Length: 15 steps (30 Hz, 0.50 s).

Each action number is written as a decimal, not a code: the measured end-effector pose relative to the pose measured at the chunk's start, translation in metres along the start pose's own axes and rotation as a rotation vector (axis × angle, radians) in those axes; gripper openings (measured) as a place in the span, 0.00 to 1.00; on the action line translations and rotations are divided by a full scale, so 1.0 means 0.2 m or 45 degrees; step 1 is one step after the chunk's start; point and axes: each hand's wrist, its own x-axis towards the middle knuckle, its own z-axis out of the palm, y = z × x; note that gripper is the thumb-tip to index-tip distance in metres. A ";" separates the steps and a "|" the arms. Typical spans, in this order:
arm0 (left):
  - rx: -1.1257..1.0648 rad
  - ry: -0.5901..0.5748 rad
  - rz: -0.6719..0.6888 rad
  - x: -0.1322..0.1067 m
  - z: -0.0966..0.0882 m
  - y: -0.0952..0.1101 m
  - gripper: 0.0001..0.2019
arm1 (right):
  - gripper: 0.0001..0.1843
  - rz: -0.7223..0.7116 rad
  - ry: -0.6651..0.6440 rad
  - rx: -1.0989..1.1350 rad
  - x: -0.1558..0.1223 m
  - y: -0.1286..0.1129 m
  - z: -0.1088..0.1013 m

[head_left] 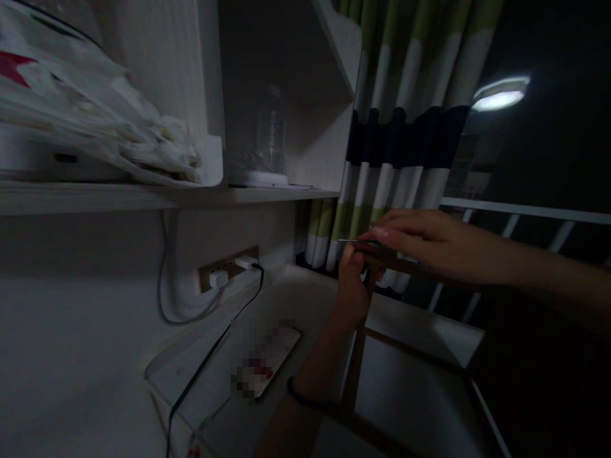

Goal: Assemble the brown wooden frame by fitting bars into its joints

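My left hand [353, 289], with a dark band on its wrist, is closed around the upper corner of a brown wooden frame [356, 369]. One bar of the frame runs down from that hand, and another goes right beneath my right hand. Above the corner, my right hand [424, 238] has its fingers pinched on a thin metal rod [350, 240] that points left over my left fingers. The rod's other end is hidden under the right fingers, and in the dim light its exact kind is unclear.
A lit phone [274, 366] lies on the white desk [315, 299]. A black cable [205, 362] crosses the desk from the wall socket [228, 270]. Above is a shelf [267, 196] with a plastic bottle [272, 133] and plastic bag [95, 95]. A striped curtain [401, 140] hangs behind my hands.
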 end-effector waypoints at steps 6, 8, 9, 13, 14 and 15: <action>0.022 -0.036 0.011 0.00 0.00 0.02 0.14 | 0.21 -0.046 0.021 0.037 -0.05 0.00 -0.01; 0.021 -0.066 0.015 0.00 0.00 0.03 0.13 | 0.21 -0.014 0.047 0.098 -0.07 0.01 -0.01; 0.011 -0.074 0.011 0.00 0.00 0.03 0.13 | 0.21 0.011 0.062 0.121 -0.07 0.01 -0.01; -0.055 -0.105 0.010 0.00 -0.01 0.01 0.13 | 0.22 0.094 0.087 0.190 -0.08 0.02 -0.03; -0.066 -0.107 0.020 0.00 -0.01 0.01 0.13 | 0.22 0.101 0.080 0.202 -0.09 0.02 -0.03; -0.067 -0.107 0.028 0.00 -0.01 0.00 0.13 | 0.22 0.109 0.064 0.207 -0.09 0.02 -0.04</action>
